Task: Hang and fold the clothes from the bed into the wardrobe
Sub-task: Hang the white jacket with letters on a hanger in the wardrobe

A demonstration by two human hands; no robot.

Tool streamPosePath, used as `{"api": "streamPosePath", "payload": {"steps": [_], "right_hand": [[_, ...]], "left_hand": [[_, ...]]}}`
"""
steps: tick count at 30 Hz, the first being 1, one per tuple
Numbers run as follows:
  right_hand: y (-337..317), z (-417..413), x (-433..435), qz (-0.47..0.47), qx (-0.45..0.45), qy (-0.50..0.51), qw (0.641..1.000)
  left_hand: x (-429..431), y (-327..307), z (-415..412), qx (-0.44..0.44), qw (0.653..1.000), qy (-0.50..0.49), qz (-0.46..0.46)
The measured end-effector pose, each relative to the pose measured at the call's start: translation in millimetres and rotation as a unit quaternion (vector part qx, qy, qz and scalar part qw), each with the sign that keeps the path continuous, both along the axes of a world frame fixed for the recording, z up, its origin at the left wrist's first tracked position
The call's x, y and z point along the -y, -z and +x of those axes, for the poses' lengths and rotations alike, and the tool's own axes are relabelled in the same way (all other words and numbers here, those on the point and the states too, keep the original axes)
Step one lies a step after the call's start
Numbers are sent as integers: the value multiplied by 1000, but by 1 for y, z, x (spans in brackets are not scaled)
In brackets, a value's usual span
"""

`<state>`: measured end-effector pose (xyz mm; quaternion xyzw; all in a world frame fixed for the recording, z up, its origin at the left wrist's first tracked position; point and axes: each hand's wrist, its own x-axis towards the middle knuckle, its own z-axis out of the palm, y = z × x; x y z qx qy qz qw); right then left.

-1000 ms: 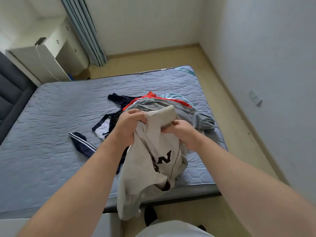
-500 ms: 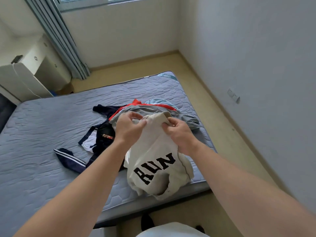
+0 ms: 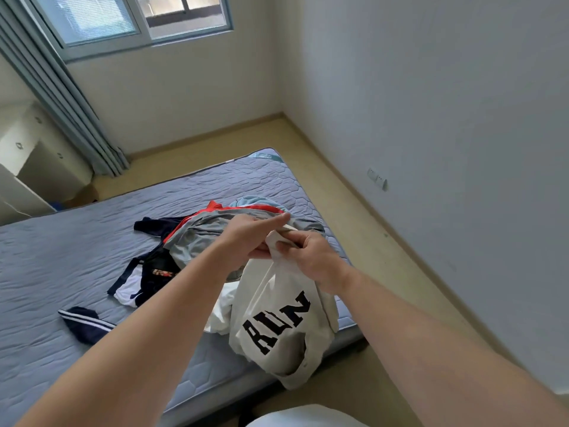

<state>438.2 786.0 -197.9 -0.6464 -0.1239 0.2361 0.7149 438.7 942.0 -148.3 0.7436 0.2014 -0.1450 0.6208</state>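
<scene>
The cream shirt (image 3: 277,328) marked RUN hangs over the near right corner of the bed (image 3: 61,241), bunched tighter than half a second ago. My right hand (image 3: 311,257) pinches its top edge, fingers (image 3: 291,244) curled. My left hand (image 3: 246,238) touches that edge, its forefinger now straight; I cannot tell if it grips. A clothes pile (image 3: 209,235) lies just behind.

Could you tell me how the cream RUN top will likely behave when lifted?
Probably floppy: the cream RUN top hangs in folds from the right hand. Likely light, since one grip at its edge carries it. Its hem may drag over the mattress.
</scene>
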Motion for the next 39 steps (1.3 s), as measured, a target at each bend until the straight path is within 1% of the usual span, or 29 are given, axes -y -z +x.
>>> {"api": "streamPosePath", "payload": {"steps": [3,7,9,10,11,12,13,14,16,18,20,22,24,27,30,32,36,39], "right_hand": [[0,-5,20,50,-13,-16,999],[-2,-9,46,105,-58,-45,992],[-4,-8,61,152,-125,-18,980],[-6,-7,68,159,-159,30,974],[-7,-6,77,136,-169,102,971],[-6,-5,86,75,-154,176,969],[-5,-5,93,5,-129,223,966],[-2,-5,99,-57,-101,235,965],[2,-5,108,-142,-70,218,963],[5,-4,113,-214,-60,221,950],[3,-5,119,-257,-54,234,936],[-1,-6,124,-258,-56,256,930],[-7,-7,130,-254,-65,282,923],[-10,-12,143,-212,-88,354,907],[-5,-24,163,-202,-83,452,865],[-6,-38,176,-204,-75,501,838],[-12,-79,203,-186,-60,587,785],[-8,-117,223,-198,-47,614,762]], "left_hand": [[23,-2,1,6,1000,-14,4],[52,2,9,8,998,-14,53],[63,0,14,13,998,-22,62],[69,-1,18,18,997,-28,62],[75,-3,21,23,997,-27,65],[82,-5,25,28,997,-18,71],[89,-8,29,33,996,-1,79],[97,-11,32,40,995,22,85],[114,-17,38,62,993,72,66],[128,-25,44,83,989,115,33],[138,-35,48,94,983,158,15],[141,-46,49,100,971,218,-11],[143,-54,50,118,950,289,-28],[152,-60,55,153,920,361,-13],[172,-64,60,193,894,404,24],[189,-67,60,219,878,424,28],[233,-71,49,267,851,453,2],[270,-70,32,292,836,463,-33]]}}
